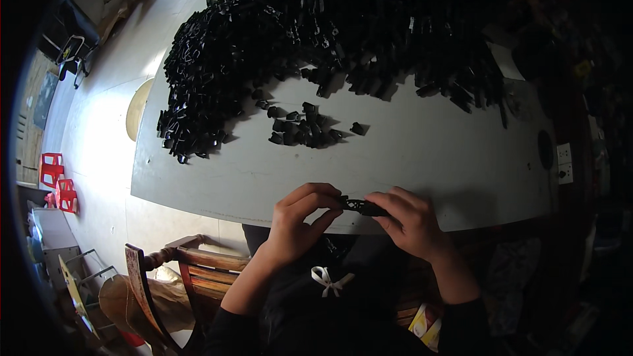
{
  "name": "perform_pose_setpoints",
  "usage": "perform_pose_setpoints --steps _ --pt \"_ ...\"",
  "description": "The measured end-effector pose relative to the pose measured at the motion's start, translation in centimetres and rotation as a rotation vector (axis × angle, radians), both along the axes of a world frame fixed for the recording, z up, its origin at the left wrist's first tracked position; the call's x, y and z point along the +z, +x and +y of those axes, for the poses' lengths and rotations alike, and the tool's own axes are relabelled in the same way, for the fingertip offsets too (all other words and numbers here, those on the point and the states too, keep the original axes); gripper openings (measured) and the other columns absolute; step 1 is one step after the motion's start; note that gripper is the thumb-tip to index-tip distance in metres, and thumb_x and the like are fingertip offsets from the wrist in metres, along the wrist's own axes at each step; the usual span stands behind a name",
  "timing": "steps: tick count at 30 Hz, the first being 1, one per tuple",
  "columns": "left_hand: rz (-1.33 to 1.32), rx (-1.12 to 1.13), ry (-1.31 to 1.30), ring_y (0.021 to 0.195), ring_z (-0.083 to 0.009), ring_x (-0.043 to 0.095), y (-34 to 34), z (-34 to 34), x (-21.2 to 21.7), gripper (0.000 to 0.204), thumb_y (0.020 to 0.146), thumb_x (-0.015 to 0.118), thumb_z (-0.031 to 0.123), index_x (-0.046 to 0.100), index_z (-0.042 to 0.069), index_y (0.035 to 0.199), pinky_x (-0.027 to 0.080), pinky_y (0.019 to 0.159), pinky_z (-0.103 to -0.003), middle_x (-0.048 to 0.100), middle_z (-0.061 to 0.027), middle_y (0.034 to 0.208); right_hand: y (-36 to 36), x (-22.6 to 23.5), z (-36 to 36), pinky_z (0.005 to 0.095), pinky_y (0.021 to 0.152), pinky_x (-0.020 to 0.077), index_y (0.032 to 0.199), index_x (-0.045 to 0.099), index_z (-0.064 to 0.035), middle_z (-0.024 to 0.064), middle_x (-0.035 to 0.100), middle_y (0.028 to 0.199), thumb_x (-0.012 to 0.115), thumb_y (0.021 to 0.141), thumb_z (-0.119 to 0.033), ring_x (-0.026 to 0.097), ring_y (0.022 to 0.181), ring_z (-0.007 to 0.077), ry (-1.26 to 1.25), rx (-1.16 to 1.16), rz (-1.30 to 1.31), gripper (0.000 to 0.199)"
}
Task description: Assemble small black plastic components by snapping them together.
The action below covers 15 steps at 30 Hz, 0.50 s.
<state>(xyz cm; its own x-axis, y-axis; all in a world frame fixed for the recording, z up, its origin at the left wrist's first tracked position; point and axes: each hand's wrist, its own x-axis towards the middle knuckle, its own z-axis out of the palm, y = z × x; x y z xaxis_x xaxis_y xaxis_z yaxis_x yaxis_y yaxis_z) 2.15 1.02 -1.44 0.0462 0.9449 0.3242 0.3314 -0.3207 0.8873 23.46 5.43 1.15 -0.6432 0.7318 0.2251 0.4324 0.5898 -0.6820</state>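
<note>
Near the front edge of the white table (250, 181), my left hand (300, 219) and my right hand (410, 221) face each other. Between them is a small black plastic part (359, 206) with an openwork middle. Left thumb and fingers pinch its left end; the right ones grip its right end. What the fingertips cover is hidden. Beyond my hands lies a small cluster of black plastic pieces (306, 128). A large heap of similar small pieces (204, 72) covers the table's far left, and longer black parts (369, 72) are piled along the far side, mostly in shadow.
A wooden chair (211, 270) stands at the lower left, beside a brown sack (142, 306). Red plastic stools (66, 194) are on the floor at far left, with an office chair (76, 49) farther back. Wall sockets (564, 163) show at right.
</note>
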Motion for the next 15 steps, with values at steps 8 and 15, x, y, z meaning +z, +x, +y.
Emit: perform_pose_setpoints --steps 8,15 --pt "0.004 -0.048 0.001 0.085 -0.0211 0.067 0.0 -0.8 0.5 0.016 0.068 0.072 -0.006 0.064 0.003 0.079 0.054 0.071 -0.029 0.067 -0.0096 0.094 0.2 0.0 -0.4 0.0322 0.051 0.045 0.103 0.063 -0.0042 0.007 0.057 0.075 0.073 0.065 0.003 0.057 0.058 0.0207 0.044 0.027 -0.029 0.041" --pt "-0.03 -0.232 0.014 0.083 -0.0227 0.066 -1.0 -1.7 -0.1 0.013 0.073 0.069 -0.006 0.065 0.002 0.083 0.054 0.07 -0.03 0.067 -0.0104 0.098 0.7 -0.1 -0.7 0.0317 0.05 0.0459 0.101 0.064 -0.0055 0.0048 0.055 0.072 0.076 0.064 -0.006 0.058 0.058 0.0191 0.064 0.155 -0.072 0.039"
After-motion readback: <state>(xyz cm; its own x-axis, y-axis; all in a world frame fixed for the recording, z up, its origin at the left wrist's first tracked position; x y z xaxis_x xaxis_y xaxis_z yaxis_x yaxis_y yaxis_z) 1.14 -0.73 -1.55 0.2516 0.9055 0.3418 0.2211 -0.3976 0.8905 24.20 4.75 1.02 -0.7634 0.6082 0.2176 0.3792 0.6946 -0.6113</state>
